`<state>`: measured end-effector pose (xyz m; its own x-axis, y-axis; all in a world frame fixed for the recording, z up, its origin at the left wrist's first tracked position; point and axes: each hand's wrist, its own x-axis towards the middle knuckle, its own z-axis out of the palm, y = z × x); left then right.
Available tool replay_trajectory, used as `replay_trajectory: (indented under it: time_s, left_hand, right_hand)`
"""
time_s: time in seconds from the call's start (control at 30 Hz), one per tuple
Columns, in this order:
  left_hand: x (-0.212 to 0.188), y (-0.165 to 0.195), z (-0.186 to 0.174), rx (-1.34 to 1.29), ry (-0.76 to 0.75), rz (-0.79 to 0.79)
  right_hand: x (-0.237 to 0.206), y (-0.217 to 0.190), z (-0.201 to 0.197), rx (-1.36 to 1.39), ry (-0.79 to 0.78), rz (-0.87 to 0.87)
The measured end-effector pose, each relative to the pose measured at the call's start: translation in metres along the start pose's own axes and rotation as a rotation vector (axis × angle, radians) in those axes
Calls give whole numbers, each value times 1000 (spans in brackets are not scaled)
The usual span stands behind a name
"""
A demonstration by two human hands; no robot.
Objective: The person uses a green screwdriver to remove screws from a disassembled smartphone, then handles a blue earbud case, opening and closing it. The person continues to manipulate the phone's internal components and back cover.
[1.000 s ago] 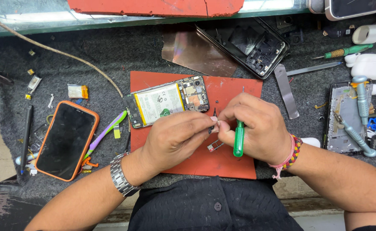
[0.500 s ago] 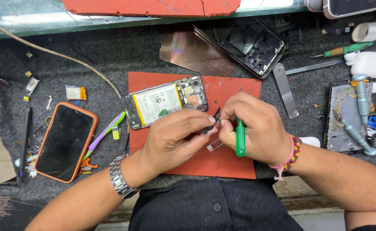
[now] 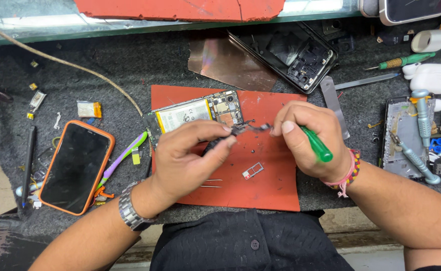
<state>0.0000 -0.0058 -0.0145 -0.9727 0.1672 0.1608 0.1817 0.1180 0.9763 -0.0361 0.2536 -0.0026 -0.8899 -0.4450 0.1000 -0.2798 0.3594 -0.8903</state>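
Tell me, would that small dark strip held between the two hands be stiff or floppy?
The dark strip looks thin and slightly kinked, so probably floppy and very light. Left hand and right hand pinch it by fingertips only, suggesting it is fragile.

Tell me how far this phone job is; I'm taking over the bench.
Done: the phone lies opened on the red mat, battery and board bare, SIM tray out. In hand: the left hand and right hand hold a small dark part between them. Left: the phone is unclosed.

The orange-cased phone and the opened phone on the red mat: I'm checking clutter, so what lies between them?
Head view: a purple-and-green tool lies between phone and opened phone.
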Motion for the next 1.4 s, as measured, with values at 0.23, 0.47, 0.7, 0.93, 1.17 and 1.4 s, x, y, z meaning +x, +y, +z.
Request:
replay_trajectory:
  time_s: [0.23, 0.47, 0.7, 0.93, 1.17, 1.4]
  left_hand:
    - [7, -5, -15, -246, 81, -199]
    - [19, -10, -13, -398, -75, -504]
    - [21, -10, -10, -428, -143, -638]
    - [19, -9, -3, -367, -163, -552]
    - [24, 0, -15, 182, -57, -107]
    - [39, 5, -31, 649, -107, 190]
  right_hand:
    - [6, -11, 1, -155, 124, -64]
    - [8, -11, 1, -97, 121, -41]
    - [2, -6, 1, -90, 44, -10]
    - [0, -4, -5, -17, -44, -93]
    - [1, 2, -7, -42, 52, -153]
    - [1, 10, -11, 107, 148, 177]
